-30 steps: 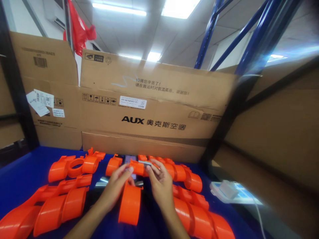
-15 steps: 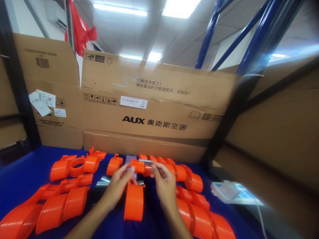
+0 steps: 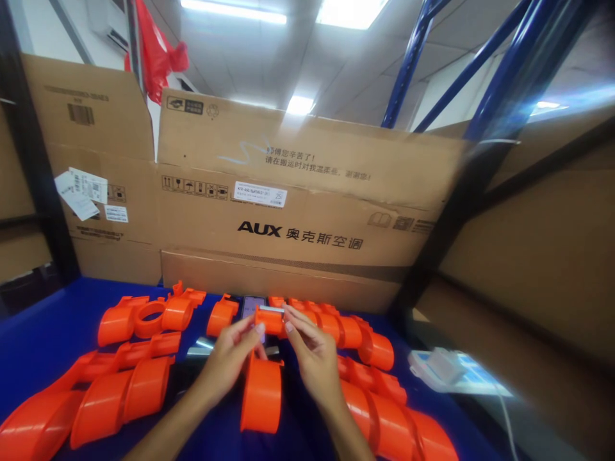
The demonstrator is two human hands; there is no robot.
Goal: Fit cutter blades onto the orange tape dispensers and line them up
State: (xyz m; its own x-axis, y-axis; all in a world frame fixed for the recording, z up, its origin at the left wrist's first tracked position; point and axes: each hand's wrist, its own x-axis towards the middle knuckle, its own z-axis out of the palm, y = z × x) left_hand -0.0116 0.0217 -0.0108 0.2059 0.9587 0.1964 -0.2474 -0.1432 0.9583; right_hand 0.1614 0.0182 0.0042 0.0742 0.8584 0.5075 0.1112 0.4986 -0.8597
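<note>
Orange holder [image 3: 262, 394] between both hands [image 3: 230, 358] [image 3: 314, 365]

Ceiling lights [image 3: 353, 11] bright; glare upper right; edges blurred.

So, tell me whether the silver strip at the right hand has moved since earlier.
Yes: the silver strip has moved left, judged against the AUX lettering.

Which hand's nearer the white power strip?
Right: the right hand is left of the power strip in view; the left hand, farther left, holds an orange piece.
</note>
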